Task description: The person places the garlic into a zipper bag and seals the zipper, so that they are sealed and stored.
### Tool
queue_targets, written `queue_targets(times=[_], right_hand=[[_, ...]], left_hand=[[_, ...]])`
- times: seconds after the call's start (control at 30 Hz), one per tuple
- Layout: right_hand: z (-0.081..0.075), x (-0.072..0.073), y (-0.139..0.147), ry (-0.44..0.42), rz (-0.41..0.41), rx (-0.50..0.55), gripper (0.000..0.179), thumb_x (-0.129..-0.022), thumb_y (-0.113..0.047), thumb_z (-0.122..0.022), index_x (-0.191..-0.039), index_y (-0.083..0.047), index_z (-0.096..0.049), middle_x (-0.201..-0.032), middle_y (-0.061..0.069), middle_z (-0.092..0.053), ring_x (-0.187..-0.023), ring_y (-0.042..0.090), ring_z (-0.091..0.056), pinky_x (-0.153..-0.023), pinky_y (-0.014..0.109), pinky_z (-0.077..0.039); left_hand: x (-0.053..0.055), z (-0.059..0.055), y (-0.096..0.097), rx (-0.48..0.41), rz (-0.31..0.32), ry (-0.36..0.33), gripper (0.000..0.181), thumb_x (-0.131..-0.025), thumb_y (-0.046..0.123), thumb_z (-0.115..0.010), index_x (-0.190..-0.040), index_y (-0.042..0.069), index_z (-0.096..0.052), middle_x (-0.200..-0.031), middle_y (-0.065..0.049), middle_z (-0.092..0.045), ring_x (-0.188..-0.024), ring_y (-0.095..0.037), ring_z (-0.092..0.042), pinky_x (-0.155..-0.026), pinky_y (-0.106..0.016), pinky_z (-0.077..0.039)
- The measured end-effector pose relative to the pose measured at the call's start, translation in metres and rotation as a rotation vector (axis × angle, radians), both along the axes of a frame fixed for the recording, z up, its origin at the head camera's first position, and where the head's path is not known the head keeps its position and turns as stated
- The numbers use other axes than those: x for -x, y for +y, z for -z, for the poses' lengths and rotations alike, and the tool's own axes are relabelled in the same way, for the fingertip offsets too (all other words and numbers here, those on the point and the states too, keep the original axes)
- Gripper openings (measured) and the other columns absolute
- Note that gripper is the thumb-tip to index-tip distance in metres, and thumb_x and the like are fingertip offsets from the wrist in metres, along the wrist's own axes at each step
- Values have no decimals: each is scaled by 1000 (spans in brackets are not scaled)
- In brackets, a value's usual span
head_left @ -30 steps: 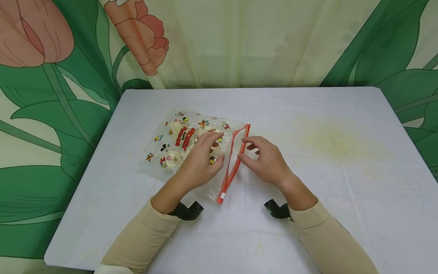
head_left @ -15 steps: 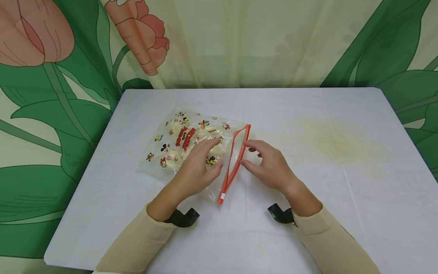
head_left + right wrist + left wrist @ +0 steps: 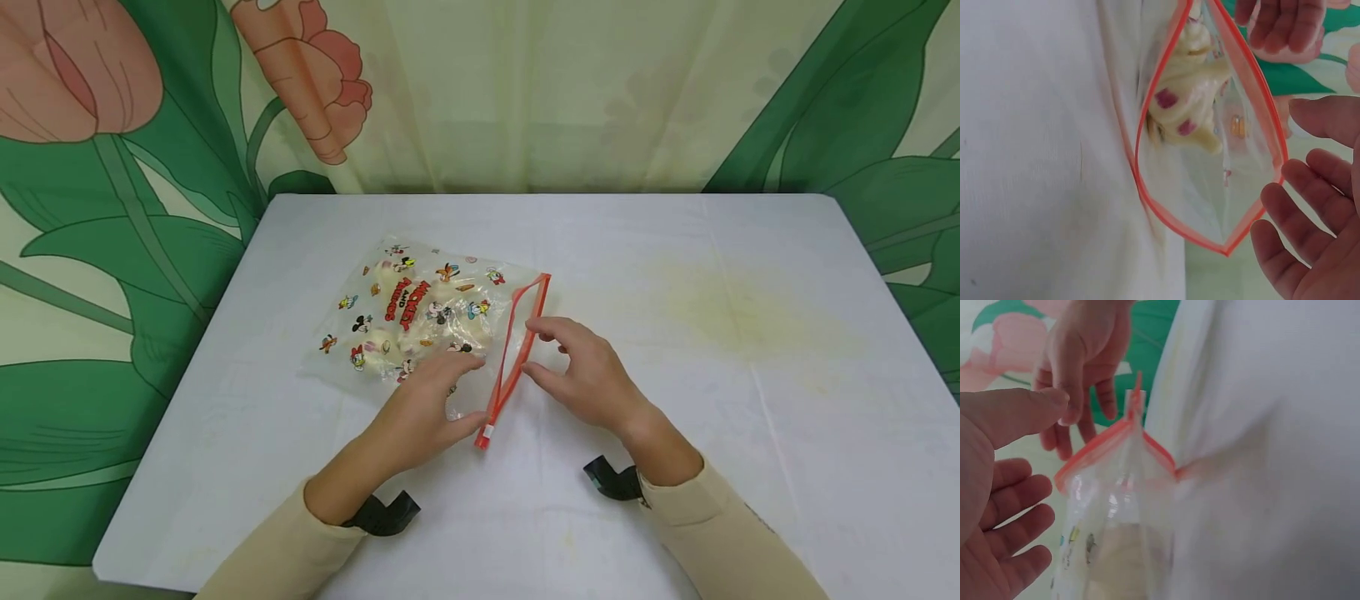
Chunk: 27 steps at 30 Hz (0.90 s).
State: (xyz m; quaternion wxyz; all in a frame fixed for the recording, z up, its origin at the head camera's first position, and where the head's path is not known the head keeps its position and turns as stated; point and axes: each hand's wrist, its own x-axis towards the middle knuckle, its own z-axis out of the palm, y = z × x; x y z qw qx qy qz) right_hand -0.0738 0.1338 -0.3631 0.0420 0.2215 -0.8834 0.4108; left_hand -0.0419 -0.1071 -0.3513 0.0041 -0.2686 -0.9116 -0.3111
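A clear zip bag [image 3: 420, 304] with cartoon prints and a red zip edge [image 3: 531, 337] lies on the table, its mouth gaping toward the right. Through the mouth, in the right wrist view, shows a cream-coloured toy figure [image 3: 1191, 94] with pinkish-purple patches. My left hand [image 3: 420, 412] hovers over the bag's near corner, fingers relaxed, thumb tip close to the white slider [image 3: 488, 431]. Beside the zip edge is my right hand [image 3: 588, 375], its fingers loosely bent and the tips right at the red rim. Neither hand grips anything.
A white cloth covers the table [image 3: 750, 483], with a yellowish stain at the right. Behind it hangs a curtain [image 3: 525, 100] printed with large leaves and flowers. Black wrist mounts [image 3: 386, 512] stick out below both hands.
My left hand has moved down and toward me across the bag, to its near corner by the slider. My right hand has shifted slightly toward me along the zip edge. The bag stays put.
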Motion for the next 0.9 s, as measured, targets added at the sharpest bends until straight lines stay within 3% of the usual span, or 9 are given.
queue_targets(times=[0.17, 0.43, 0.67, 0.9], right_hand=[[1, -6, -6, 44, -48, 2, 46, -86, -9, -77, -128, 0, -63, -127, 12, -64, -119, 29, -57, -93, 47, -52], [0, -11, -10, 96, -77, 14, 44, -84, -9, -78, -126, -1, -65, -126, 10, -65, -120, 27, -56, -95, 47, -51], [3, -13, -15, 135, -118, 33, 41, -84, -6, -77, -123, -2, -67, -122, 8, -67, -117, 26, -58, -95, 44, -50], [9, -16, -20, 199, -243, 48, 41, -80, -1, -77, -120, -1, -67, -118, 7, -68, -110, 25, -61, -92, 40, -52]], left_hand=[[-8, 6, -5, 45, 40, -14, 57, -75, 26, -89, -123, 6, -65, -122, -5, -63, -119, -24, -55, -97, -38, -50], [-17, 22, -11, 95, 126, 112, 63, -71, 31, -92, -121, 6, -64, -118, -4, -62, -115, -23, -55, -97, -37, -49], [-20, 33, -11, 63, 166, 308, 52, -72, 19, -91, -115, 5, -65, -112, -5, -62, -108, -22, -56, -96, -35, -49], [-20, 34, -9, 39, 161, 329, 43, -73, 15, -89, -109, 6, -67, -107, -4, -64, -104, -21, -58, -95, -35, -49]])
